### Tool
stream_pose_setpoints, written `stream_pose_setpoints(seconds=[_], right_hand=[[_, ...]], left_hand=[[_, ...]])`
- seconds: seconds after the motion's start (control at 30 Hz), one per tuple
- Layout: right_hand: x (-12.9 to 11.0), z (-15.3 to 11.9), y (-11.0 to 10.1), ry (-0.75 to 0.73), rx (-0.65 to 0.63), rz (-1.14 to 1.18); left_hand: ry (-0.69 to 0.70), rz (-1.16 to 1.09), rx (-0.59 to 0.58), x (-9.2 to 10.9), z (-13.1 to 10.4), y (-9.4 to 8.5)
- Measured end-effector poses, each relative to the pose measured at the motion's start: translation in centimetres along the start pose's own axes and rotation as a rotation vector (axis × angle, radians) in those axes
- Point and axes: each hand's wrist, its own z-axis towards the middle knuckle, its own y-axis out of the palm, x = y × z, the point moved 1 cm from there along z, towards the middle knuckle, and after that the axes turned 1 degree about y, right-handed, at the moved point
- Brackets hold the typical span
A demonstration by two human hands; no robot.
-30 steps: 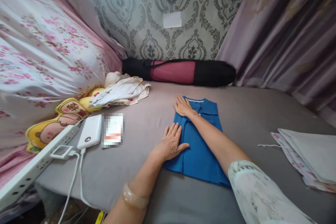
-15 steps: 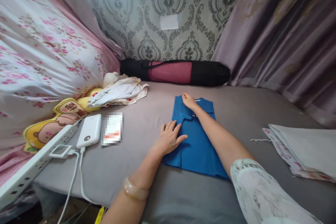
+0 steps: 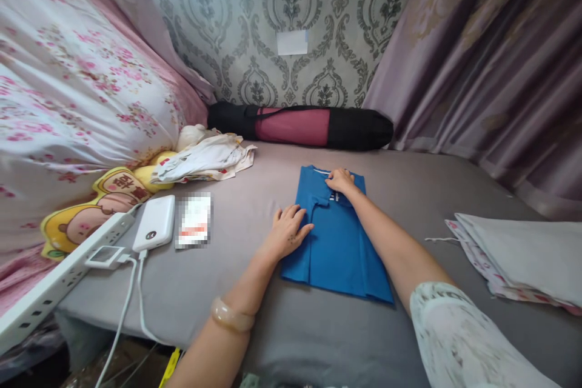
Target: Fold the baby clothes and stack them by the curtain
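A blue garment [image 3: 339, 248], folded into a long panel with its neckline at the far end, lies on the grey sheet. My left hand [image 3: 288, 231] rests at the garment's left edge with its fingers spread. At the collar, on the right part of the far end, is my right hand [image 3: 341, 182]; its fingers are bent together on the blue cloth. A small white and dark print shows just below the right hand.
A black and maroon bag [image 3: 293, 126] lies along the wall. White power bank [image 3: 154, 223], power strip [image 3: 68, 282] and cables are at left, near crumpled cloth [image 3: 204, 157] and a yellow pillow [image 3: 77, 231]. Folded white fabric [image 3: 522, 254] lies at right.
My right hand has moved right along the collar, and the garment's far right part now lies narrower. My left hand has shifted slightly left, with its thumb nearer the fingers.
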Motion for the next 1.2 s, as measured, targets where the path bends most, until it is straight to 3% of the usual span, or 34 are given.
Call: stream_pose_setpoints(seconds=[0.3, 0.6, 0.77, 1.1, 1.2], right_hand=[[-1.0, -1.4, -0.8, -0.036, 0.061, 0.122], [-5.8, -5.3, 0.4, -0.350, 0.091, -0.032], [-6.8, -6.5, 1.1, -0.409, 0.046, -0.132], [-6.8, -6.0, 0.0, -0.375, 0.003, -0.018], [-6.6, -4.9, 0.0, -0.364, 0.055, 0.041]], left_hand=[[0.003, -0.051, 0.039, -0.3, 0.0, 0.1], [-0.001, -0.067, 0.105, -1.1, -0.4, 0.8], [-0.003, -0.063, 0.099, -1.2, -0.4, 0.8], [-0.033, -0.093, 0.165, -1.4, -0.3, 0.8], [-0.037, -0.108, 0.172, -1.4, -0.3, 0.7]])
